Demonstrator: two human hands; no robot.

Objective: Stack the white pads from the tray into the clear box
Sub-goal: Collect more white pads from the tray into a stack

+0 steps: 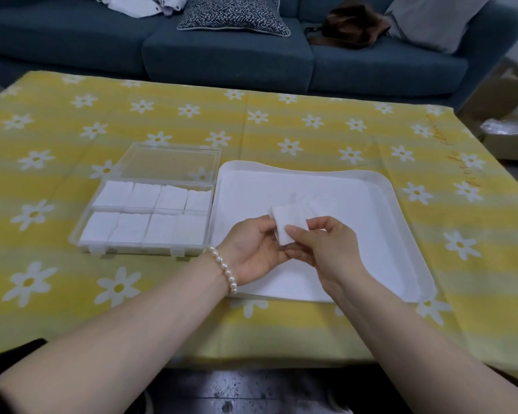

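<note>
On a yellow daisy-print tablecloth (281,121), a clear plastic box (145,204) sits beside a white tray (401,204). Above the tray, the left hand (251,249) and right hand (326,243) both pinch one square white pad (284,225).

Two hands of mine, my left hand (253,252) and my right hand (326,249), share one white pad (287,224). One clear box (145,204) with eight stacks of pads, four per row. One white tray (401,204). One pearl bracelet (223,268). One blue sofa (222,55) with two cushions
</note>
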